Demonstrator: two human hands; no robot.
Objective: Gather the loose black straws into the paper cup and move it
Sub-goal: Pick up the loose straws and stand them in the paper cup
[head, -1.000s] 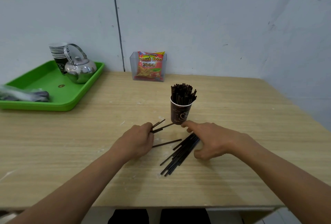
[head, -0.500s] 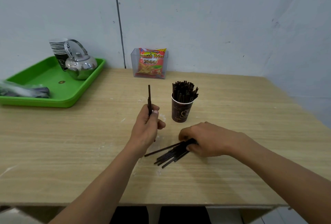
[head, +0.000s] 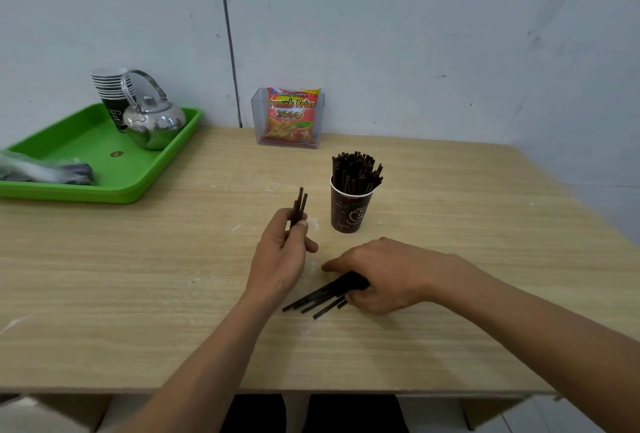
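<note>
Black straws (head: 322, 295) lie in a loose bundle on the wooden table (head: 138, 276), toward its front edge. Their far ends sit under the right hand (head: 388, 273), whose fingers curl round them, while the rest of their length rests on the wood. The left hand (head: 282, 252) pinches a few straws (head: 299, 205) upright between thumb and fingers, just left of the paper cup (head: 349, 209). That cup stands upright near the table's middle, apart from both hands, and is packed with standing straws.

The step in hand appears to be the gathering itself: neither handful is in the cup, and the cup is not yet moved. The next move likely calls for carrying the left hand's few over the rim and dropping them end-down into whatever gap remains. The cup looks light and crowded, so a push could tip it. The right hand's bundle needs lifting and turning upright first.

The tabletop is pale wood grain with whitish smears. At far left a green tray (head: 166, 155) holds a metal kettle (head: 154, 121), a stack of cups (head: 110, 93) and a crumpled plastic bag (head: 41, 169). A clear holder (head: 259, 114) with a snack packet (head: 291, 117) stands against the scuffed pale wall (head: 415, 34).
</note>
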